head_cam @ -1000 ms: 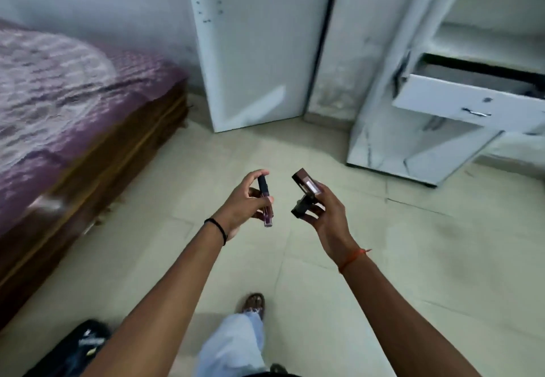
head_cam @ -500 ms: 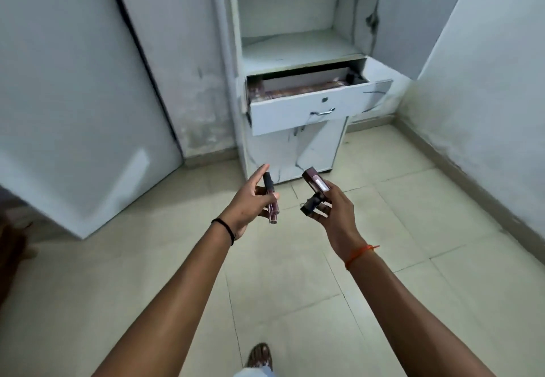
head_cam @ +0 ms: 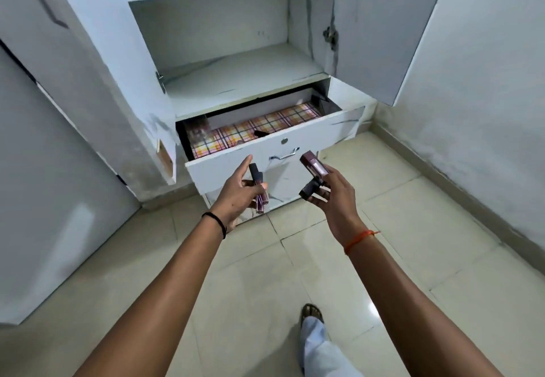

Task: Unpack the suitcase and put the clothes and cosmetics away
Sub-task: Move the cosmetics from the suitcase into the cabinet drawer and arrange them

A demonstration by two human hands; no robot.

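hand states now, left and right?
Left hand: grips a slim dark-capped pink lip gloss tube.
Right hand: holds two dark maroon cosmetic cases.

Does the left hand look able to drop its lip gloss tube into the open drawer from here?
Probably yes: the left hand holds the lip gloss tube just before the drawer, which is pulled out with nothing covering its top.

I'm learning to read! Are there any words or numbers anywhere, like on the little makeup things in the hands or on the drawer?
No words or numbers can be read here.
Lip gloss tube in the left hand: no print can be made out.
Makeup boxes in the right hand: a pale patch, too blurred to read.
Drawer: only a round lock and a handle, no writing.
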